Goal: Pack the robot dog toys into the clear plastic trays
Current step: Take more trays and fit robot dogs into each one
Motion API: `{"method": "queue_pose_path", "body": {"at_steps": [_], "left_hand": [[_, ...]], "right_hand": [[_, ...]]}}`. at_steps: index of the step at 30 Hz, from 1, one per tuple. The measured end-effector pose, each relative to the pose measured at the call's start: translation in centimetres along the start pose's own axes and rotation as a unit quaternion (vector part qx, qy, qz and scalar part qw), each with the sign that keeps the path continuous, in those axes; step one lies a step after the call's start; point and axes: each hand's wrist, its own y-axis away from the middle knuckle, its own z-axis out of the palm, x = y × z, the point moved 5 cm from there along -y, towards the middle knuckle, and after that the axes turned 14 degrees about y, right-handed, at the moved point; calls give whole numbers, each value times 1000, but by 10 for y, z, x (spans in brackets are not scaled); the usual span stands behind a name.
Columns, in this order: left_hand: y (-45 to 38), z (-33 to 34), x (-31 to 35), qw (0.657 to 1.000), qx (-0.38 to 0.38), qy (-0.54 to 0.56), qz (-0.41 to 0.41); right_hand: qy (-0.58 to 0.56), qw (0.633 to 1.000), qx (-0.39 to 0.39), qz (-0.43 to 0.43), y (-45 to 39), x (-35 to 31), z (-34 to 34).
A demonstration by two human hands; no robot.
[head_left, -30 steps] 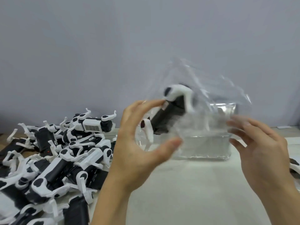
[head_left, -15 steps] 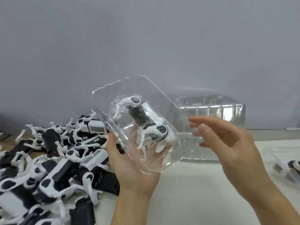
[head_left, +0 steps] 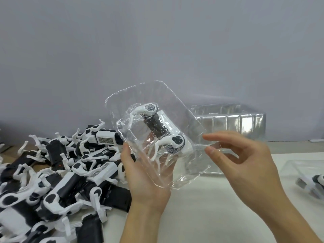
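My left hand [head_left: 147, 179] holds a clear plastic tray [head_left: 182, 109] from underneath, tilted toward me above the table. One black-and-white robot dog toy [head_left: 157, 125] lies inside it, legs folded. My right hand [head_left: 245, 165] is at the tray's right edge. Its index finger and thumb are spread a little apart, and their tips just meet the plastic. A large pile of loose robot dog toys [head_left: 61, 172] covers the table on the left.
A stack of empty clear trays [head_left: 245, 123] stands against the grey wall behind my hands. At the far right another clear tray [head_left: 298, 165] lies on the white table [head_left: 201, 216] with a dog toy [head_left: 313, 181] in it.
The tray with the dog came down and left from a blurred raised position into my left palm. My right hand moved in toward its right edge.
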Motion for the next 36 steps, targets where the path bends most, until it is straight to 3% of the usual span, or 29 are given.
{"method": "queue_pose_path", "body": {"at_steps": [8,13,18,27,30,32,36], "left_hand": [[-6,1,-5,998,-50,15,-26],[-4,-1,-9,998,-37,6,-48],[3,13,-5,996,-92,12,-15],[0,13,6,994,-96,-56,13],[2,19,26,982,-142,-112,58],[5,25,41,963,-169,-186,94],[17,37,49,889,-245,-367,122]], "right_hand": [[7,1000,25,15,0,8,-2],[10,999,44,24,0,10,-6],[11,998,54,29,0,10,-7],[21,997,44,52,1,17,-7],[28,997,22,66,1,20,-5],[31,996,51,73,0,21,-11],[28,990,116,78,-4,22,-33]]}}
